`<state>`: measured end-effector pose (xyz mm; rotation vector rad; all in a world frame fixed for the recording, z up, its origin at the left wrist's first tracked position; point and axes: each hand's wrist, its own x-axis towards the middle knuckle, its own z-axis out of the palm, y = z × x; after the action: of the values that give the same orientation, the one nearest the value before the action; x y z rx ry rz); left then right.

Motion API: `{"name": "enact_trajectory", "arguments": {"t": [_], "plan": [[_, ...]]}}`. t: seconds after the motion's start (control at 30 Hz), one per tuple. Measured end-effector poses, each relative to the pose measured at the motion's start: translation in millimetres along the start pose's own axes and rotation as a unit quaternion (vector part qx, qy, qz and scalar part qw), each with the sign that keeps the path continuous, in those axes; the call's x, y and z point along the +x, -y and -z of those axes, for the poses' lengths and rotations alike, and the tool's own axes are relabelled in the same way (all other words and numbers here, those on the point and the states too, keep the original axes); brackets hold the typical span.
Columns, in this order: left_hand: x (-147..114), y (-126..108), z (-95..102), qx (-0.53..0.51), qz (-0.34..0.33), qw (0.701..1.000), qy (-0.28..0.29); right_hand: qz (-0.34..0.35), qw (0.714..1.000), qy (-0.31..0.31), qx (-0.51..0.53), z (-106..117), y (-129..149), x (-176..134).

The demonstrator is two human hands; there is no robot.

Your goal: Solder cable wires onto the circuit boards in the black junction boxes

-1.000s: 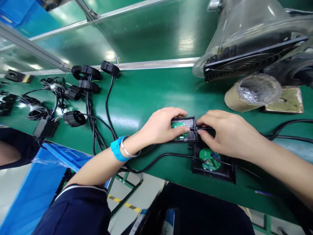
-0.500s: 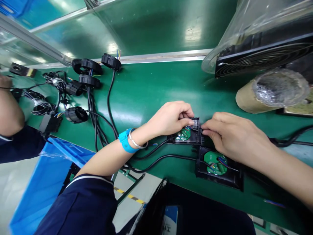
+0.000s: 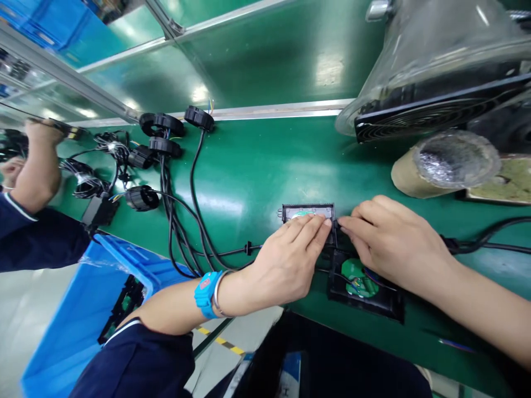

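The black box (image 3: 326,210) lies behind another box (image 3: 385,305) near the desk's (image 3: 269,160) front edge; the left hand (image 3: 286,260) lies across it, the right hand (image 3: 392,243) curls at its right end; whether either grips, I cannot tell; lopsided pressing could tip it.

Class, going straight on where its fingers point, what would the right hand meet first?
The right hand would probably meet the upper black circuit-board housing first, at its right end; whether they touch is unclear.
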<state>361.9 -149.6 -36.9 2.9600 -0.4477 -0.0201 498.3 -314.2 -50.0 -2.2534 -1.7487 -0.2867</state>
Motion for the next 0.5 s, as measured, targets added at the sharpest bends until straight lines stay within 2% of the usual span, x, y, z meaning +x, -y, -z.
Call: {"name": "enact_trajectory", "arguments": {"t": [0.2, 0.5], "plan": [[2.1, -0.5, -6.0, 0.021, 0.016, 1.000, -0.016, 0.019, 1.000, 0.015, 0.003, -3.4, -0.2, -2.0], [8.6, -9.4, -11.2, 0.070, 0.018, 0.996, -0.046, 0.080, 0.996, 0.028, -0.026, 1.4, 5.6, 14.1]]}}
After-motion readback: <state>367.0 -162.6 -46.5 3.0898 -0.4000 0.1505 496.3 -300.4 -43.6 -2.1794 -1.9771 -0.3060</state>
